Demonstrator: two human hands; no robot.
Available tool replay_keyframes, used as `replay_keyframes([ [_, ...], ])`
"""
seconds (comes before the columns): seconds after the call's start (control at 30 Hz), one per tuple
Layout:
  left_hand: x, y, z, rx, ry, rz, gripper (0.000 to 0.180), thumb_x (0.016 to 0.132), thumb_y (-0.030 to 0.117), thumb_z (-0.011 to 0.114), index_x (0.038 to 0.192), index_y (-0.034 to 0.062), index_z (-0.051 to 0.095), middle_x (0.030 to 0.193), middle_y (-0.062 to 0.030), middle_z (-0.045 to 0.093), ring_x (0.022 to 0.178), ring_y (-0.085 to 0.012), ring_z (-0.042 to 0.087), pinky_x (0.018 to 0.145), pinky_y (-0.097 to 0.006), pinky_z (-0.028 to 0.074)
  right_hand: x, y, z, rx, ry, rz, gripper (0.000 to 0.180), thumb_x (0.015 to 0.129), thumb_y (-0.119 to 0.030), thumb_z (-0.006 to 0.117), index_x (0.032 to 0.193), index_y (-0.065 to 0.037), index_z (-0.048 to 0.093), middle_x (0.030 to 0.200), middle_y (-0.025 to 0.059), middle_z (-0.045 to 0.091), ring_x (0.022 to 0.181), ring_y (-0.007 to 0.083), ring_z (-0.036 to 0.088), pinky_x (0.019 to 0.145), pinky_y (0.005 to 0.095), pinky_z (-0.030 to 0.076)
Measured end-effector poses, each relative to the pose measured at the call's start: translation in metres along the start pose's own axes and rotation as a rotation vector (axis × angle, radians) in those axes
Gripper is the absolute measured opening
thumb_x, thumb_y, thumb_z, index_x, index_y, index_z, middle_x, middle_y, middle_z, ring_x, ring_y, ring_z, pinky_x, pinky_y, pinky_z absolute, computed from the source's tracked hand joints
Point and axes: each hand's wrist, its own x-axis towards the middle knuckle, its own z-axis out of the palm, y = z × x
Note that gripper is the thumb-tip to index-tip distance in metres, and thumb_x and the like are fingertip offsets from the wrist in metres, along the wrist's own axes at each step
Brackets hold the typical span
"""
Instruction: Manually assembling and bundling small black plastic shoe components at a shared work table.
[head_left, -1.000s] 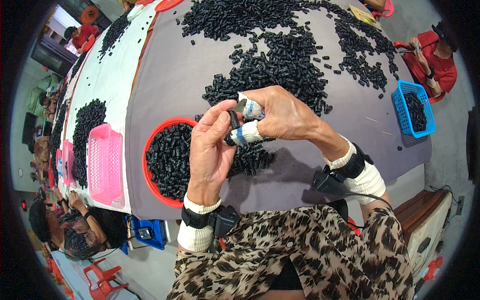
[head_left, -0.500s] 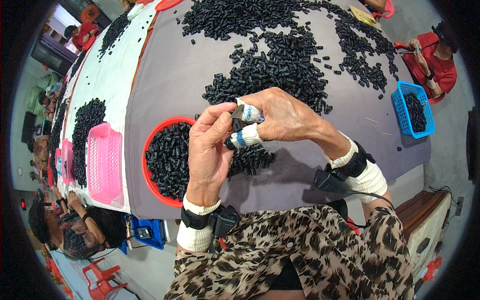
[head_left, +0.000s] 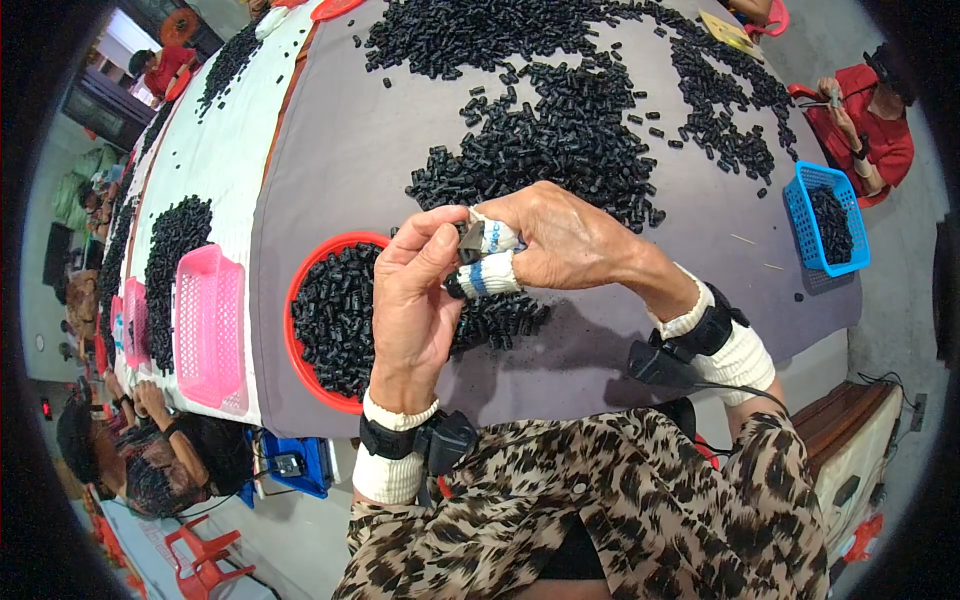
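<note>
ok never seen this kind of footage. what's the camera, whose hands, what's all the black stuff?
There is no machine here: a person wears a wide fisheye camera on the head, looking down, so straight edges curve near the rim. The two forearms from the bottom edge are that person's own. The left hand and the right hand meet above the grey table, pinching a small dark piece between them; two right fingertips wear white wraps. Both wrists carry black strapped devices over white cuffs. Below the hands sits a red round tray of small black cylindrical pieces, with a big loose heap beyond. A pink basket is left, a blue basket right. Other people sit around the table.
</note>
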Motion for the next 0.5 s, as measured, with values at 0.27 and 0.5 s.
replay_keyframes([
  [0.27,-0.003,0.016,-0.026,0.067,0.099,0.113,0.018,0.086,0.009,0.055,0.101,-0.0015,0.057,0.088,-0.0075,0.060,0.082,-0.0133,0.058,0.071,-0.028,0.050,-0.006,0.017,-0.008,-0.004,0.089,0.108,0.030,0.071,-0.030,0.066,0.077,-0.001,0.059,0.062,0.0091,0.058,0.057,0.0163,0.053,0.055,0.0327,0.041],
  [0.5,-0.022,0.039,-0.099,0.850,0.564,0.390,0.018,0.082,0.007,0.060,0.098,-0.0003,0.062,0.083,0.0007,0.059,0.071,-0.0064,0.051,0.066,-0.019,0.041,-0.023,0.035,-0.030,0.124,0.248,0.240,0.027,0.076,-0.027,0.064,0.068,-0.003,0.056,0.056,-0.0019,0.047,0.053,0.0084,0.040,0.049,0.0276,0.033],
])
